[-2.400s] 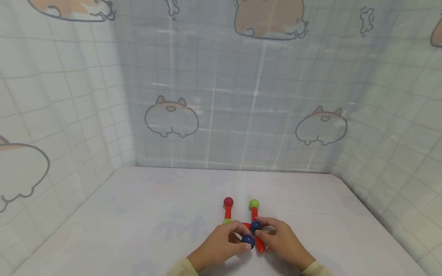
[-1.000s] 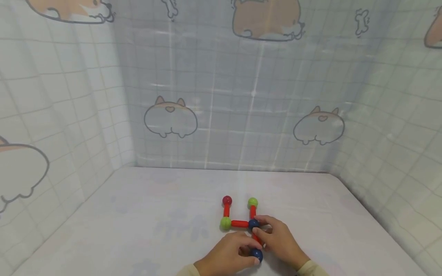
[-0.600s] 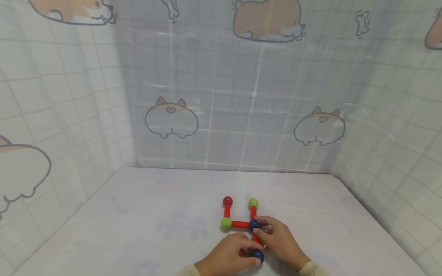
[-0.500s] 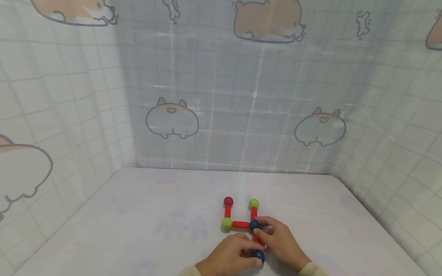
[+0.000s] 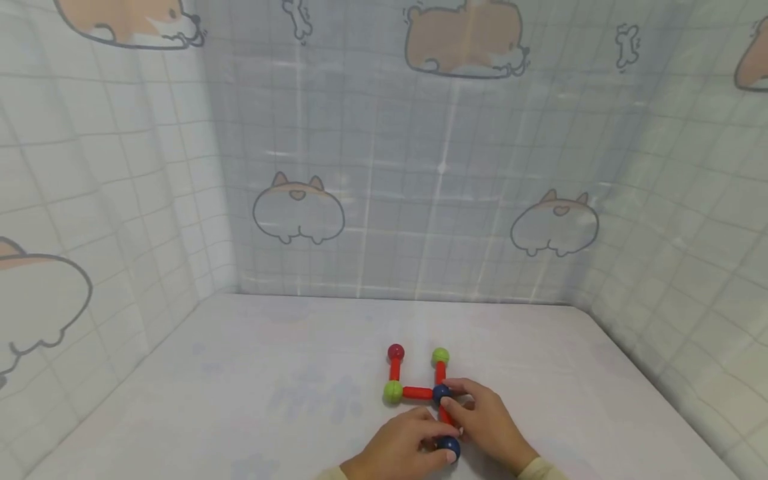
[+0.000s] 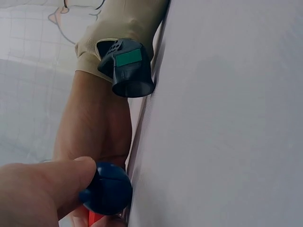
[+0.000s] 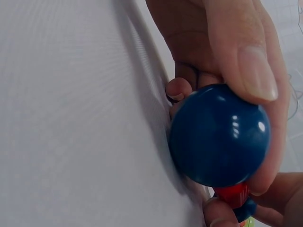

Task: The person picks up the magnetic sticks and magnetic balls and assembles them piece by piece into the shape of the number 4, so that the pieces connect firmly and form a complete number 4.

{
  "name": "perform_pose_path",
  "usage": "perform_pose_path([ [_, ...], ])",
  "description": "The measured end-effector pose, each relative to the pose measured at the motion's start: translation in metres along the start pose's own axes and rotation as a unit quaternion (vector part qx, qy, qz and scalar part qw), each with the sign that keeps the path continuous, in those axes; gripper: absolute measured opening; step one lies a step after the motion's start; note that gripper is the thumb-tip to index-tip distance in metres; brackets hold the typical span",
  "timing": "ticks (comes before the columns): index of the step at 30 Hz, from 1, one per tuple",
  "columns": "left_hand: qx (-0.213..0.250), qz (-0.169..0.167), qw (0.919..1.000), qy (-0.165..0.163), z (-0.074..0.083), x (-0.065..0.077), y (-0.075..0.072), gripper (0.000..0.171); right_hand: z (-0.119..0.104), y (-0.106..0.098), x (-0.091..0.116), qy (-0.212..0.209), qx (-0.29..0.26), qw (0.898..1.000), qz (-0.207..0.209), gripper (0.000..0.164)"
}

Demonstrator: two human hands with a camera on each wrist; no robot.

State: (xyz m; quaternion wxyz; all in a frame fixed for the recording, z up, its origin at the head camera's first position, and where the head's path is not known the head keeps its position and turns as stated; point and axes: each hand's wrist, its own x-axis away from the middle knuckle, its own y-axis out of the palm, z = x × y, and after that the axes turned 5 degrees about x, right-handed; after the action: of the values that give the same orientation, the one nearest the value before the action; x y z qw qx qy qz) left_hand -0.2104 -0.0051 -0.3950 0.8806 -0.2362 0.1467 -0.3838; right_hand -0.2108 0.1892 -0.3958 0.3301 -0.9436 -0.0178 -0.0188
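My left hand (image 5: 396, 445) pinches a dark blue ball (image 5: 449, 448) at the near end of a red rod (image 5: 445, 415). My right hand (image 5: 489, 421) grips a second blue ball (image 5: 441, 393) at that rod's far end between thumb and finger. From this second ball, one red rod (image 5: 417, 393) runs left to a green ball (image 5: 393, 392) and another runs back to a farther green ball (image 5: 441, 355). A red ball (image 5: 395, 352) tops the left-hand rod. Large in the right wrist view is the near blue ball (image 7: 220, 137), with the red rod (image 7: 232, 195) behind it.
The ball-and-rod frame lies on a pale cloth-covered table (image 5: 270, 373). Curtain-like walls with a grid and dog drawings (image 5: 298, 210) close in the back and both sides. On the right sleeve sits a dark camera mount (image 6: 130, 68).
My left hand has carried its blue ball toward me and slightly right, down to the rod's near end, uncovering the left green ball and crosswise rod. In the last second both hands stay nearly still.
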Motion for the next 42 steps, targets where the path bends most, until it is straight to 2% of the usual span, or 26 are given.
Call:
perform_pose_path([
  [7,-0.008,-0.004,0.9999,-0.013,0.0023,-0.0003,0.0010,0.029,0.0024,-0.0004,-0.0016,-0.002,0.001,1.000,0.009,0.042],
  [24,-0.054,0.019,0.9983,0.015,0.0036,-0.0007,0.0032,0.031,0.0023,0.0005,-0.0051,-0.009,-0.001,1.000,0.015,0.036],
  [33,-0.075,0.019,0.9968,-0.020,0.0040,-0.0025,0.0050,0.037,-0.0011,0.0011,-0.0061,-0.009,0.006,1.000,0.020,0.035],
  [42,-0.063,0.012,0.9964,-0.055,0.0044,-0.0052,0.0062,0.028,-0.0004,0.0008,-0.0035,-0.015,0.015,0.999,0.026,0.032],
])
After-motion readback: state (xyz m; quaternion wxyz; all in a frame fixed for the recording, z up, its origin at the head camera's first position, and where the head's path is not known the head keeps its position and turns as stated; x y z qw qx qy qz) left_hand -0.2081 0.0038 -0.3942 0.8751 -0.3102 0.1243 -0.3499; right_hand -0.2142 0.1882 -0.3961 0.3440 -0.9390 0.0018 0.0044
